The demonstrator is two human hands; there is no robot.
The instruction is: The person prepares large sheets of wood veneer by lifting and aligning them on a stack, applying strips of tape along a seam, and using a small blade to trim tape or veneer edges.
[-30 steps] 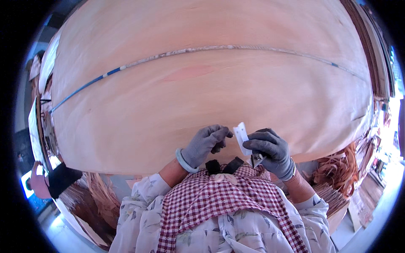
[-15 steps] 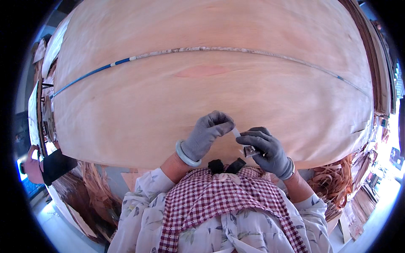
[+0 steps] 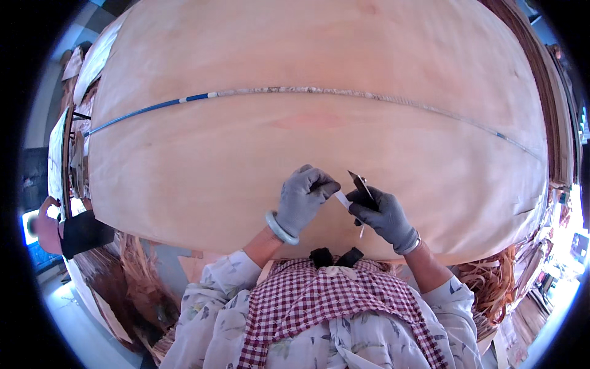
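Observation:
Both my hands wear grey gloves and hover over the near edge of a large pale wood veneer sheet. My left hand is closed in a pinch on one end of a short white tape strip. The strip's other end meets the fingertips of my right hand. Between the right hand's fingers sits a dark pointed knife, its tip aimed away from me. A small white piece hangs below the right hand; I cannot make out what it is.
A long blue and whitish pole lies across the sheet from left to right. Torn veneer strips pile at the lower right, with more scraps at the lower left. Stacked sheets line the right side. Another person stands at the far left.
My right hand has turned, so the knife now points away from me above the fingers. The tape strip stays between both hands. The view has shifted slightly, with the pole lower in it.

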